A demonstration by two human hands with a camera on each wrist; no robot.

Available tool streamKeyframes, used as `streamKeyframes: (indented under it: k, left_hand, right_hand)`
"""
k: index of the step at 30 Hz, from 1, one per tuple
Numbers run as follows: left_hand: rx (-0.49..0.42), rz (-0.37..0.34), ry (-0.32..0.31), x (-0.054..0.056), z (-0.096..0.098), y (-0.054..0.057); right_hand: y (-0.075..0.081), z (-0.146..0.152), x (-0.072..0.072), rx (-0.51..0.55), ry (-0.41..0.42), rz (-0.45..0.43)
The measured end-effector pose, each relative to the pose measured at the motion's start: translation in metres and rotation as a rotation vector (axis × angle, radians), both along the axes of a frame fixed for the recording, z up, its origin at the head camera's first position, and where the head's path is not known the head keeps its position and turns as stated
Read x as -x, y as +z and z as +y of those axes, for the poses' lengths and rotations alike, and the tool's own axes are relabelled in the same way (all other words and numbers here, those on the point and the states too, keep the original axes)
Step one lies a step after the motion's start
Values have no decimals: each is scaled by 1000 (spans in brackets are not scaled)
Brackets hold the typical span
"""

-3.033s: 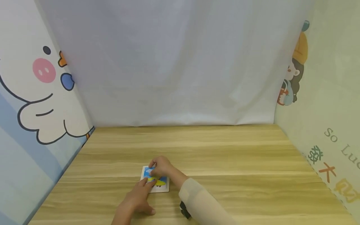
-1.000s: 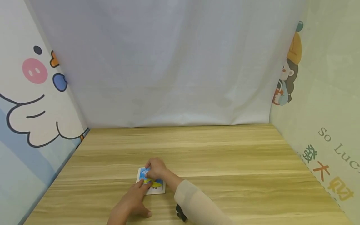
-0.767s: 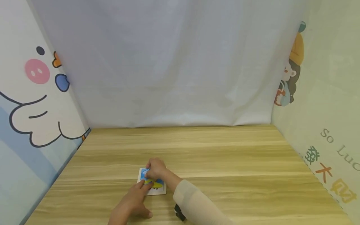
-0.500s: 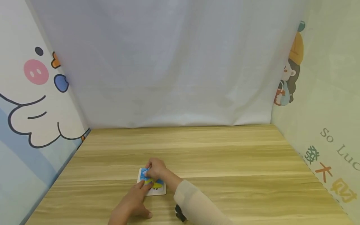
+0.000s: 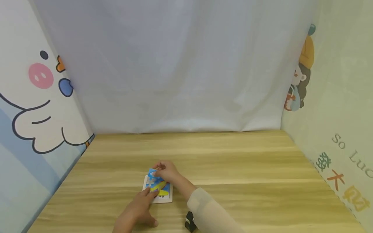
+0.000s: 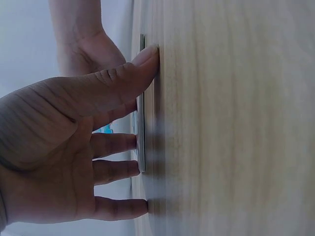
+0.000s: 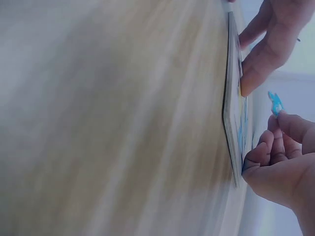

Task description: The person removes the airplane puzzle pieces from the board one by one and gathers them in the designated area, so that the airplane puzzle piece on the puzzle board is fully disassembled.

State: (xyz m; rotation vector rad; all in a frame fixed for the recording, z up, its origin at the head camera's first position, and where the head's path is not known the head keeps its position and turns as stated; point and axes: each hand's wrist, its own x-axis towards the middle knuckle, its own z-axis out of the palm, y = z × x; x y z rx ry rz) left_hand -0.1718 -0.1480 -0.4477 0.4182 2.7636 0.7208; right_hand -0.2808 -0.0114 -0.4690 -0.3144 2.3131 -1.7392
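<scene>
A small picture puzzle board (image 5: pixel 166 199) with a white border and a blue and yellow picture lies flat on the wooden table. My right hand (image 5: pixel 169 172) pinches a blue puzzle piece (image 5: pixel 151 173) between thumb and index finger over the board's far edge. In the right wrist view the piece (image 7: pixel 276 103) stands up from the fingertips, apart from the board. A greyish patch shows in the picture below it. My left hand (image 5: pixel 140 205) rests with straight fingers on the board's near left part. Its thumb touches the table in the left wrist view.
The wooden table (image 5: pixel 233 165) reaches back to a pale hanging cloth (image 5: pixel 186 71). Printed panels stand on the left (image 5: pixel 26 106) and the right (image 5: pixel 335 97). A small black object (image 5: pixel 190 222) sits beside the right sleeve (image 5: pixel 209 208).
The right hand was low over the board's upper part with its fingers on the picture. Now it has risen slightly with the blue puzzle piece lifted. The left hand stays in place.
</scene>
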Motion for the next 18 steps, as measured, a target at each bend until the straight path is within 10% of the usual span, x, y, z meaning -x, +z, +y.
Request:
streamKeyframes:
  k: [18]
  left_hand:
    - [47, 43, 23, -2, 2, -6]
  right_hand:
    - [7, 24, -13, 87, -23, 7]
